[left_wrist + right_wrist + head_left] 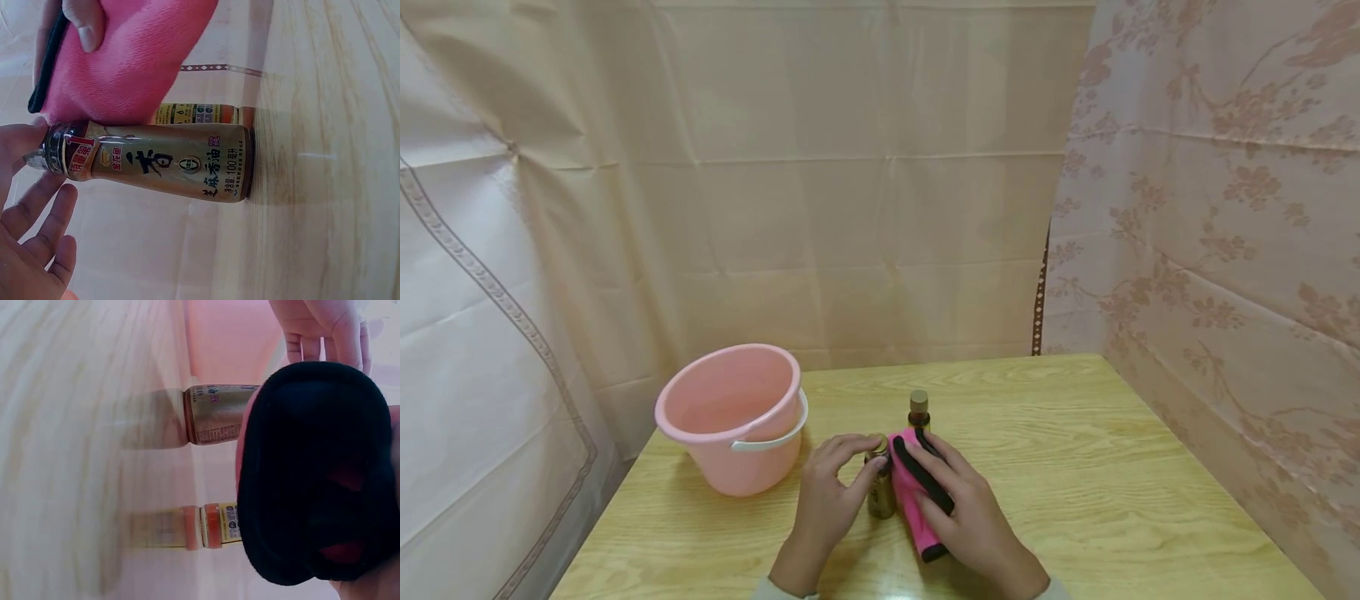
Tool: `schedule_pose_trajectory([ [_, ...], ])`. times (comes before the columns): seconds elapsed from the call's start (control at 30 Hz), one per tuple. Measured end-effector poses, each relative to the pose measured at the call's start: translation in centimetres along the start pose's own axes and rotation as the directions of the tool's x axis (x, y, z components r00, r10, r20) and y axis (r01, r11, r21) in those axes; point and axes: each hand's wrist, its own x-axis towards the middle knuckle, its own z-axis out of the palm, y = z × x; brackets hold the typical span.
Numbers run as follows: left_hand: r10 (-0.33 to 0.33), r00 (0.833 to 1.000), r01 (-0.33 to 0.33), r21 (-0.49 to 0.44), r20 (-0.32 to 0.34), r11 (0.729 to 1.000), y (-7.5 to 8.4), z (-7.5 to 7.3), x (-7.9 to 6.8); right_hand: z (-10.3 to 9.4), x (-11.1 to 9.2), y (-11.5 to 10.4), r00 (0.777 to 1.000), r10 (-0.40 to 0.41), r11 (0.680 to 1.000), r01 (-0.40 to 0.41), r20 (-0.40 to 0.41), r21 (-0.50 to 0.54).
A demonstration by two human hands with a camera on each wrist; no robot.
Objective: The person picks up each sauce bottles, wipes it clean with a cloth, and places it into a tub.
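Note:
A sesame oil bottle with a gold label stands upright on the table. My left hand pinches it at the cap and neck between thumb and forefinger, the other fingers free in the left wrist view. My right hand grips a pink fleecy cleaning pad with black edging and presses it against the bottle's side. The pad's black back fills much of the right wrist view. Just behind the pad stands a second, slimmer bottle with a brown cap, its body mostly hidden in the head view.
On the left of the wooden table is a pink bucket with a pale handle hanging at its side. Cloth curtains hang behind the table and along both sides.

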Motion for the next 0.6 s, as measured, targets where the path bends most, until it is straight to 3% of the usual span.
schedule_pose_trajectory([
  [0.6, -0.025, 1.000, 0.025, 0.015, 0.007, 1.000, 0.08, -0.07, -0.05, 0.12, -0.28, 0.14, 0.993, 0.068, 0.997, -0.064, 0.092, -0.053],
])
